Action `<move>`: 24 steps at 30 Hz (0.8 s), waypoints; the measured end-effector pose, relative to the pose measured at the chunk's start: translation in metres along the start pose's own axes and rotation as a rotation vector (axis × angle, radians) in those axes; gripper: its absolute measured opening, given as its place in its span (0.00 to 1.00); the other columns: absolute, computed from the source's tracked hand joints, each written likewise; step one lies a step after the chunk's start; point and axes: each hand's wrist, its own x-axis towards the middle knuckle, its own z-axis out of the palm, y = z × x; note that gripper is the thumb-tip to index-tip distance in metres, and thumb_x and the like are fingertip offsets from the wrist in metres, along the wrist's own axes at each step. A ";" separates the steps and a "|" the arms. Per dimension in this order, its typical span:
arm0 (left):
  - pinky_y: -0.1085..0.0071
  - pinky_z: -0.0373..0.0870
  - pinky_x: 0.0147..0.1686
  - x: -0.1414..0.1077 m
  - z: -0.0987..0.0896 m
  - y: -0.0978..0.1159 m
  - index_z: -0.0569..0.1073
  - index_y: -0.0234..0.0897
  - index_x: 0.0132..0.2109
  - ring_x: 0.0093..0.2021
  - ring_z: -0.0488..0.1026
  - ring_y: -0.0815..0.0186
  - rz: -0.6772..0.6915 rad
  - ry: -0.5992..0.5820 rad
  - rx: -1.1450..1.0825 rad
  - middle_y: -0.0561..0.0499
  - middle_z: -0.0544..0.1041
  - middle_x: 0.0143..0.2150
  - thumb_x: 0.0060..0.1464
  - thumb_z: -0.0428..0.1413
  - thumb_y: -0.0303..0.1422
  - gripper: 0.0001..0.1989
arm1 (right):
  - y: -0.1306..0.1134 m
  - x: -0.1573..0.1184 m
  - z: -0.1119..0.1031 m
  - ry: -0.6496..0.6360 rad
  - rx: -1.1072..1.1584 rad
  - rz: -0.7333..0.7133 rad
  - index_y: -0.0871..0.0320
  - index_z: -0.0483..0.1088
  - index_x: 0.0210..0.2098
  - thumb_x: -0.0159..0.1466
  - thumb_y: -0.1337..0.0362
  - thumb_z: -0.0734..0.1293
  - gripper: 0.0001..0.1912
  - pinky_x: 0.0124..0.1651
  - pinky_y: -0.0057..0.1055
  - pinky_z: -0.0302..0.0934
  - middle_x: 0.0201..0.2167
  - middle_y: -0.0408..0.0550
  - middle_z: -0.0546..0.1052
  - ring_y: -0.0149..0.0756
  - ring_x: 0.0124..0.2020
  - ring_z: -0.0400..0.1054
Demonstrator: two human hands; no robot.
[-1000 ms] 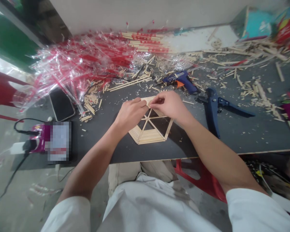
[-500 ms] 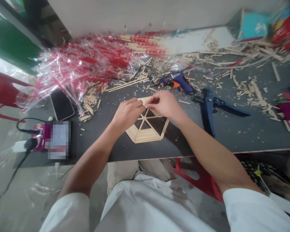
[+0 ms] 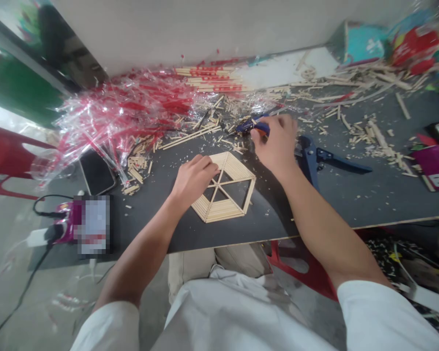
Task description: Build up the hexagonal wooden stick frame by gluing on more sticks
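A flat hexagonal frame of thin wooden sticks (image 3: 225,209) lies on the dark table, with spokes crossing at its centre and rows of sticks filling some of its sections. My left hand (image 3: 195,178) grips its upper left side, fingers bent together over the sticks. Farther back, my right hand (image 3: 277,141) is over the blue glue gun (image 3: 247,125), thumb and fingers apart around its handle. The hand hides most of the gun, and whether they touch is unclear. Just right of that hand lies a dark blue hand cutter (image 3: 310,158).
Red-and-clear plastic wrappers (image 3: 131,102) are heaped at the back left, beside bundled sticks (image 3: 212,80). Stick offcuts (image 3: 382,141) litter the right side. A phone (image 3: 97,171) and a purple power strip (image 3: 68,222) with cables sit at left. The table's front edge (image 3: 234,243) is near my lap.
My right hand has left the hexagonal frame and moved back and right to the glue gun. My left hand remains on the frame. The whole view has shifted slightly.
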 end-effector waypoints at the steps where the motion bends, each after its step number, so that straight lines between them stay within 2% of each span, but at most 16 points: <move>1: 0.68 0.68 0.36 0.000 -0.001 0.000 0.81 0.35 0.44 0.43 0.76 0.61 0.013 -0.012 0.026 0.46 0.81 0.41 0.74 0.54 0.33 0.12 | 0.009 0.003 0.004 0.015 -0.067 0.027 0.59 0.72 0.60 0.71 0.53 0.69 0.24 0.68 0.64 0.53 0.60 0.69 0.70 0.67 0.66 0.61; 3: 0.69 0.67 0.34 0.000 -0.004 0.001 0.80 0.35 0.48 0.43 0.75 0.61 0.043 -0.037 0.074 0.46 0.81 0.43 0.73 0.53 0.31 0.10 | 0.025 0.007 0.012 0.021 -0.145 0.062 0.62 0.71 0.61 0.69 0.50 0.71 0.29 0.68 0.67 0.52 0.61 0.72 0.68 0.70 0.68 0.58; 6: 0.69 0.67 0.33 0.001 -0.007 0.002 0.79 0.36 0.51 0.44 0.76 0.61 0.076 -0.068 0.102 0.46 0.81 0.44 0.73 0.52 0.29 0.10 | 0.036 0.008 0.023 0.018 -0.158 0.076 0.65 0.71 0.59 0.68 0.48 0.72 0.30 0.68 0.67 0.52 0.59 0.75 0.70 0.72 0.68 0.58; 9: 0.69 0.68 0.33 0.000 -0.007 0.002 0.80 0.35 0.48 0.44 0.77 0.61 0.082 -0.075 0.088 0.45 0.82 0.44 0.73 0.51 0.28 0.11 | 0.034 0.009 0.024 0.007 -0.153 0.083 0.67 0.70 0.58 0.68 0.51 0.72 0.28 0.68 0.66 0.52 0.58 0.76 0.71 0.71 0.68 0.59; 12: 0.69 0.72 0.37 -0.002 -0.002 -0.001 0.81 0.36 0.45 0.43 0.78 0.63 0.057 0.015 -0.033 0.46 0.83 0.43 0.74 0.52 0.31 0.12 | 0.028 0.009 0.020 -0.022 -0.166 0.100 0.69 0.69 0.59 0.68 0.57 0.71 0.26 0.68 0.62 0.54 0.58 0.76 0.72 0.69 0.67 0.61; 14: 0.70 0.74 0.41 -0.003 0.000 -0.004 0.81 0.37 0.45 0.44 0.80 0.64 -0.020 0.128 -0.194 0.48 0.84 0.43 0.74 0.53 0.33 0.12 | 0.025 0.009 0.016 -0.029 -0.171 0.110 0.70 0.68 0.59 0.68 0.60 0.70 0.26 0.68 0.60 0.56 0.57 0.76 0.72 0.68 0.64 0.64; 17: 0.72 0.75 0.41 -0.003 0.000 -0.010 0.80 0.38 0.45 0.40 0.81 0.68 -0.248 0.261 -0.407 0.50 0.86 0.42 0.72 0.56 0.33 0.08 | 0.023 0.010 0.011 -0.005 -0.136 0.097 0.66 0.66 0.61 0.69 0.59 0.68 0.25 0.65 0.57 0.60 0.58 0.73 0.73 0.64 0.62 0.68; 20: 0.73 0.75 0.36 -0.002 0.003 -0.017 0.78 0.38 0.46 0.34 0.81 0.70 -0.469 0.315 -0.571 0.51 0.86 0.39 0.69 0.58 0.33 0.05 | 0.019 0.010 0.009 -0.027 -0.084 0.119 0.63 0.66 0.60 0.70 0.56 0.67 0.24 0.60 0.55 0.64 0.56 0.71 0.75 0.62 0.58 0.71; 24: 0.75 0.77 0.32 0.000 0.014 -0.022 0.74 0.38 0.44 0.32 0.81 0.70 -0.589 0.328 -0.793 0.50 0.85 0.37 0.66 0.59 0.35 0.05 | 0.008 0.006 0.007 -0.043 -0.027 0.178 0.57 0.69 0.54 0.70 0.47 0.67 0.22 0.54 0.54 0.67 0.45 0.63 0.79 0.58 0.48 0.75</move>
